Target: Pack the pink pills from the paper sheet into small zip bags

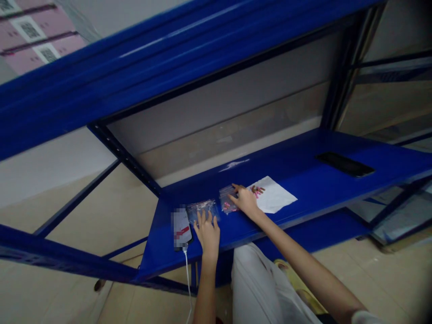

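Left hand point(206, 234) open, fingertips resting on clear plastic bag point(202, 209); right hand point(245, 200) open, fingers over pink-speckled bag point(227, 200), white paper point(272, 194) at its 3 o'clock on blue shelf point(297, 166).

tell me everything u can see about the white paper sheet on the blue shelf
The white paper sheet lies flat on the blue metal shelf, set askew to the shelf's edge. It looks thin and plain, with small pink-red pieces on it near its left end. The fingertips of the right hand reach close to its left edge; whether they touch it is hard to tell.
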{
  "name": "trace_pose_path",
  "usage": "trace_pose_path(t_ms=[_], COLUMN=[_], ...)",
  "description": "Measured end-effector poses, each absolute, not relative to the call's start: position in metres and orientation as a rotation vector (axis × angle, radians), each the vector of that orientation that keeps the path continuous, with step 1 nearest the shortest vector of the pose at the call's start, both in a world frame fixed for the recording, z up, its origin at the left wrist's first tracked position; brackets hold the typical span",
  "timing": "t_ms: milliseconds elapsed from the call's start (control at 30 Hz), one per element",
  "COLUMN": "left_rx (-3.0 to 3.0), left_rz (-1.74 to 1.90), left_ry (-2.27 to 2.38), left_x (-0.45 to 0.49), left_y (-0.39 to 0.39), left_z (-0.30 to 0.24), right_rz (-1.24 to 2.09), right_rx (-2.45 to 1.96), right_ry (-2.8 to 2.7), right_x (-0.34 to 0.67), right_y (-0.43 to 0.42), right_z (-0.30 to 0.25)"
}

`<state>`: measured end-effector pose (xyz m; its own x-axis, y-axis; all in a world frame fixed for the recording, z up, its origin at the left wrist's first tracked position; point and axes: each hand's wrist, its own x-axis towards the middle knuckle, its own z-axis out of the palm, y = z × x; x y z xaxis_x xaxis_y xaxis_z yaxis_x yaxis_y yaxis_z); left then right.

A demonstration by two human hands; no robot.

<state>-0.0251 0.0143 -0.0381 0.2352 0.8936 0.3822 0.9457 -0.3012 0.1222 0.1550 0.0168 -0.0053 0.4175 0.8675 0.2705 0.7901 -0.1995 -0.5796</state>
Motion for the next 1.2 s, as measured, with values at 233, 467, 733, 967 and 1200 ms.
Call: trace_pose_path(t_ms=[233,467,733,967,1200], left_rx=[-2.237,-2.283,-2.688,-2.713,-2.757], left_rz=[-0.821,-1.231,-1.100,-1.447,-1.257], left_ry=[-1.804,-1.455,-0.976,-1.385,-1.439], left_x=[-0.022,-0.014,0.007,0.016,0.010], left_y=[0.007,-0.049,-0.102,-0.103,-0.107], left_z=[-0.035,-0.022,-0.038,-0.036,-0.027], right_rz=[0.334,1.023,1.322,1.605,1.522], right_rx=[-1.685,-1.381,-1.186,-1.026,-1.129], right_ry=[-1.404,-1.195,-1.082,-0.972,-0.880], right_x=[0.186,0.200,0.207,0.214,0.207], right_y=[-0.019,-0.070,-0.096,-0.115,-0.119], right_z=[0.007,0.004,-0.012,0.000,-0.003])
